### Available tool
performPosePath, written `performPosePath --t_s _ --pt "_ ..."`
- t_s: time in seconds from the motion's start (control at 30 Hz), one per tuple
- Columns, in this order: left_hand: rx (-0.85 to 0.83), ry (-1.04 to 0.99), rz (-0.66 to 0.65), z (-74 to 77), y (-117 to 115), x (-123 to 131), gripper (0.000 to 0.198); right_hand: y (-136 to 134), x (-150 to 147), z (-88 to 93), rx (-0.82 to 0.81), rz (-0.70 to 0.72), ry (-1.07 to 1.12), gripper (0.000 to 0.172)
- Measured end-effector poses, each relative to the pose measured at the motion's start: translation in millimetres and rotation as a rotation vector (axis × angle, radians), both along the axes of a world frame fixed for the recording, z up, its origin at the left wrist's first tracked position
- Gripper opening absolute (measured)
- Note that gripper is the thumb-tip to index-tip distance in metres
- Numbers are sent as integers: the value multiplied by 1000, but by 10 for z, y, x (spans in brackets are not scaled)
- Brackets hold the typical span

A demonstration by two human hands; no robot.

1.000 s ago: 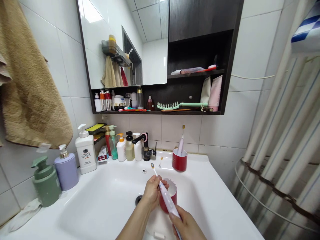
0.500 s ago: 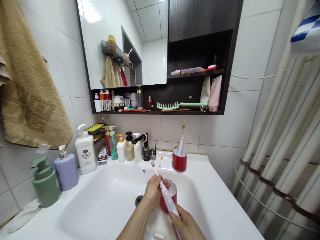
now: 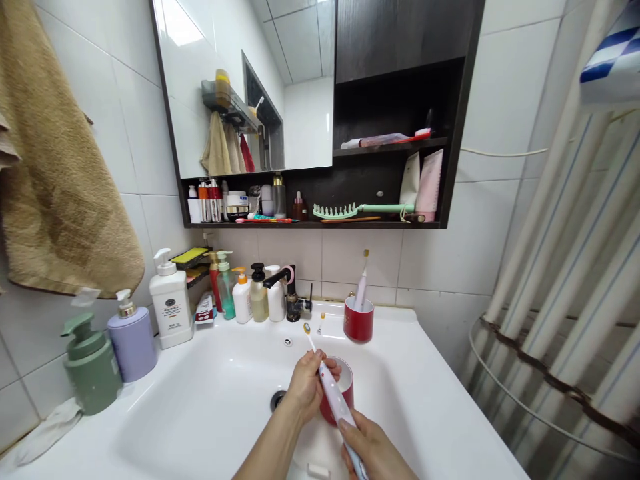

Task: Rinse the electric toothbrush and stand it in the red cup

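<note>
A: What's nearest, at the bottom of the frame?
B: The right hand point(image 3: 373, 443), its fingers closed round the lower handle of a pale electric toothbrush point(image 3: 334, 393). The bottom edge cuts off the wrist. A white object point(image 3: 318, 471) lies at that edge, too indistinct to name.
A: And the left hand point(image 3: 306, 383)?
B: Left of the handle, lower centre, thumb and fingers curled in on the brush's upper part. Most of the fingers are hidden, so I can't tell exactly how they grip. The brush head points up the frame.
A: Behind them?
B: A red cup point(image 3: 327, 410) in the white basin point(image 3: 210, 400), partly covered by hands and brush; its contents I can't make out.
A: Farther up?
B: Another red cup point(image 3: 359, 327), right of centre on the ledge, with a second toothbrush point(image 3: 361, 293) upright inside, its lower end hidden.
A: Any writing?
B: The white pump bottle point(image 3: 171, 307), centre left, has a dark round emblem above print too small to read. Higher up, a shelf jar point(image 3: 237, 200) shows blue lettering, illegible too.
</note>
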State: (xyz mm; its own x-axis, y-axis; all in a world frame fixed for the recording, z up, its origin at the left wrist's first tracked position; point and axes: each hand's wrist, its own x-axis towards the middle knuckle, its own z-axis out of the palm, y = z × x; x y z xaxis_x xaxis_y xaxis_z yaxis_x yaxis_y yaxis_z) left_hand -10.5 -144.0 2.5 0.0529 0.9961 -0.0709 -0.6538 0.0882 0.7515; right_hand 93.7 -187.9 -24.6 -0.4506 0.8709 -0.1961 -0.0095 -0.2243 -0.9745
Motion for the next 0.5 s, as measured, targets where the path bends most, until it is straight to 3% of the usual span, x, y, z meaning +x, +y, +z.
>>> performPosePath --t_s 0.17,0.27,0.37,0.4,0.5 --pt "-9 27 -27 -48 0 19 12 26 -11 -63 47 -21 -34 45" --pt "-32 178 -14 37 20 -35 10 4 -4 -6 13 21 -14 42" --pt "45 424 257 288 -137 -121 16 -19 -3 74 53 -32 0 39" --pt "103 451 395 384 -260 -154 21 -21 -1 96 59 -73 5 36" --pt "405 519 558 567 -803 -255 25 -8 23 142 33 -180 -13 29"
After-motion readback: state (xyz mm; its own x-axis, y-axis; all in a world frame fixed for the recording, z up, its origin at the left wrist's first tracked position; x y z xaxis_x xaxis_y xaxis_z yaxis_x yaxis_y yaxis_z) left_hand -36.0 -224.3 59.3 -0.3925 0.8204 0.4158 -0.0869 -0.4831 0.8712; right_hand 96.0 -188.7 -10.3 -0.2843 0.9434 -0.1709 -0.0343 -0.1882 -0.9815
